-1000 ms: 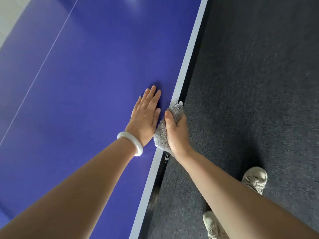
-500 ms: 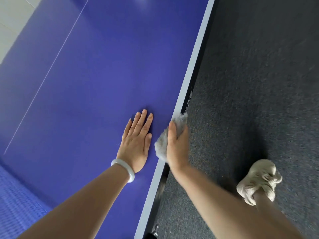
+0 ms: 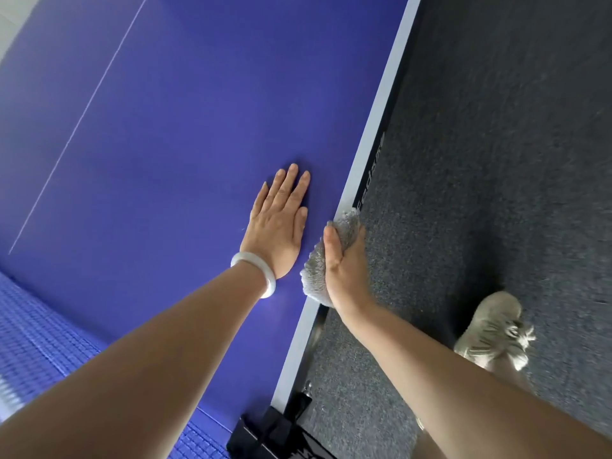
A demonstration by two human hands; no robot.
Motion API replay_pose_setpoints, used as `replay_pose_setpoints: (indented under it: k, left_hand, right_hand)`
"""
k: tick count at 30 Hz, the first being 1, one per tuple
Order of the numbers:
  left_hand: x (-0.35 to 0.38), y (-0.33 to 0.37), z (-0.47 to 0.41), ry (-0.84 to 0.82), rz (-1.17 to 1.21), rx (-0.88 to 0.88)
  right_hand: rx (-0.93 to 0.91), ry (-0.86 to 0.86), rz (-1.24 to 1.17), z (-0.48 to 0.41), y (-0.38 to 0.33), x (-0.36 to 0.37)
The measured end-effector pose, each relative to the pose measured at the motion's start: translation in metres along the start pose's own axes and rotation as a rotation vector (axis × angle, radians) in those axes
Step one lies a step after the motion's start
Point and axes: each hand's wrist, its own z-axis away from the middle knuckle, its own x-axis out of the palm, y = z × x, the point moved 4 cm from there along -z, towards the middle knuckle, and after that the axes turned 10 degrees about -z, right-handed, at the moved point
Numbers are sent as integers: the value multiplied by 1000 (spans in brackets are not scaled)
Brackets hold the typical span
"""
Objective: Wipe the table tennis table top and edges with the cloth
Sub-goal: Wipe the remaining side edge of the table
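Head cam looked down on the blue desk (image 3: 198, 111), w/ both hands near its right edge. L hand (image 3: 280, 223) lay flat on the top, palm down, fingers straight and close together, holding nothing. A white bracelet (image 3: 261, 270) sat on that wrist.

R hand (image 3: 344, 263) was just beside it at the desk's edge, gripping a bunched grey cloth (image 3: 316, 270). Its thumb lay along the top of the cloth and its fingers wrapped over the side, mostly hidden from me. Cloth was pressed vs. the white edge stripe (image 3: 374, 144), part on the top, part over the side. How far down it reached I couldn't tell. The two hands were close but not touching.

A thin white line (image 3: 82, 117) ran across the top, well to the left. Blue net (image 3: 39, 342) showed bottom left, blurred, w/ a black clamp (image 3: 265, 432) at the desk's edge.

Right of the desk I saw dark grey carpet (image 3: 496, 127). A pale laced shoe (image 3: 490, 329), also blurred, was on it beside the R forearm.
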Motion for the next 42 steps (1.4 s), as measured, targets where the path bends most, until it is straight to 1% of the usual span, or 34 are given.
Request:
replay_pose_setpoints:
  k: [3,6,8,10,12,14,15,17,18,20,21,23,25,26,28,29,30,32,33,34,37,39,41,42]
  left_hand:
    - [1,0,1,6,-8,-6]
    - [-1,1,1,11,-1,-10]
    - [-2,2,1,3,3,-14]
    - [-3,3,2,3,4,-17]
    - [-4,3,2,4,11,-20]
    - [-4,3,3,10,11,-23]
    - [-4,3,3,14,11,-22]
    - [-2,1,2,17,3,-20]
    - [-2,1,1,17,-6,-21]
    - [-1,1,1,23,-12,-24]
    - [-1,1,1,24,-6,-25]
    - [-1,0,2,23,3,-21]
    - [-2,1,3,20,11,-21]
    - [-2,0,3,19,22,-22]
    - [-2,1,3,15,44,-24]
    - [-2,1,3,12,50,-25]
    - [-2,1,3,10,52,-27]
    - [-2,2,3,7,41,-30]
    - [-2,2,3,3,36,-28]
    - [-1,1,3,0,37,-25]
    - [-1,1,2,-4,55,-24]
    - [-2,1,2,-2,59,-21]
    - [-2,1,1,-5,52,-18]
    - [-3,1,1,-7,49,-19]
  right_hand:
    - [149,-32,71,36,22,5]
    - [370,-145,67,83,44,13]
    - [507,-218,137,109,55,16]
    - [652,-254,148,126,63,21]
    - [834,-230,-2,129,64,25]
    - [946,-154,-223,116,53,29]
    - [943,-118,-339,104,42,28]
    - [875,-87,-481,67,20,20]
    - [846,-61,-475,46,4,17]
    - [706,-12,-436,17,-31,10]
    - [663,21,-417,9,-38,6]
    - [600,1,-396,16,-36,6]
    - [615,-49,-484,42,-12,12]
    - [651,-85,-522,60,2,17]
    - [720,-144,-466,90,23,22]
    - [745,-150,-397,95,29,20]
    - [781,-145,-343,93,32,18]
    - [790,-169,-349,71,15,13]
    - [740,-155,-358,49,2,8]
    - [643,-123,-376,23,-18,2]
    - [307,-19,-440,-61,-76,-19]
    - [143,66,-311,-97,-97,-30]
    - [56,147,-188,-97,-94,-31]
    - [16,148,-166,-88,-85,-26]
